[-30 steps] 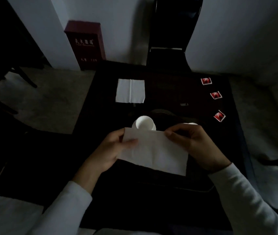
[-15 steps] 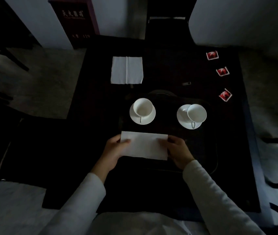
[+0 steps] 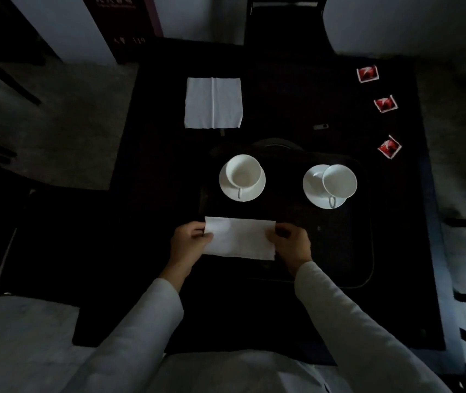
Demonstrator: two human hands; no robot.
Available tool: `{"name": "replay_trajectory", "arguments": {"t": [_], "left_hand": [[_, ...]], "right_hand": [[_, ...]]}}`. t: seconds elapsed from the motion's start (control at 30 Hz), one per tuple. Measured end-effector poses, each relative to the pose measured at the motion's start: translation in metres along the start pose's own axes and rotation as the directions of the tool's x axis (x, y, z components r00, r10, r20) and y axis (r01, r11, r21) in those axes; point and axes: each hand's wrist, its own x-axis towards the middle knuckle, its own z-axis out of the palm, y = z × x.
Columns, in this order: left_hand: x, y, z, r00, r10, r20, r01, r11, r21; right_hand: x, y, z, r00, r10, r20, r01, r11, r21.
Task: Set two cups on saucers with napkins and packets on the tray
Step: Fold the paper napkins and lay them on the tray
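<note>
A folded white napkin (image 3: 240, 238) lies low over the near left part of the dark tray (image 3: 366, 251). My left hand (image 3: 188, 243) pinches its left edge and my right hand (image 3: 293, 245) pinches its right edge. Behind it on the tray stand two white cups on white saucers: the left cup (image 3: 242, 173) sits centred on its saucer (image 3: 226, 188), the right cup (image 3: 339, 180) sits off toward the right rim of its saucer (image 3: 312, 182). A second napkin (image 3: 213, 102) lies flat on the table farther back. Three red packets (image 3: 367, 73) (image 3: 385, 103) (image 3: 389, 146) lie along the right side.
The table top (image 3: 297, 89) is very dark. A small pale object (image 3: 320, 126) lies behind the tray. A dark chair (image 3: 283, 21) stands at the far side, and a dark red box (image 3: 124, 18) stands on the floor at the back left.
The napkin has gone from a large sheet held up in front of the cups to a narrower folded strip, lowered toward the tray's near left. Both cups are now uncovered.
</note>
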Motion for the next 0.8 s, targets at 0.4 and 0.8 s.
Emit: {"name": "replay_trajectory", "arguments": {"t": [0.4, 0.8], "left_hand": [[0.014, -0.005, 0.002, 0.999, -0.019, -0.042, 0.019, 1.000, -0.018], [0.015, -0.004, 0.006, 0.997, -0.017, -0.073, 0.022, 0.997, 0.074]], "right_hand": [[0.013, 0.005, 0.007, 1.000, 0.022, -0.019, -0.023, 0.999, -0.042], [0.021, 0.008, 0.003, 0.999, 0.025, -0.039, -0.028, 0.996, -0.090]]}}
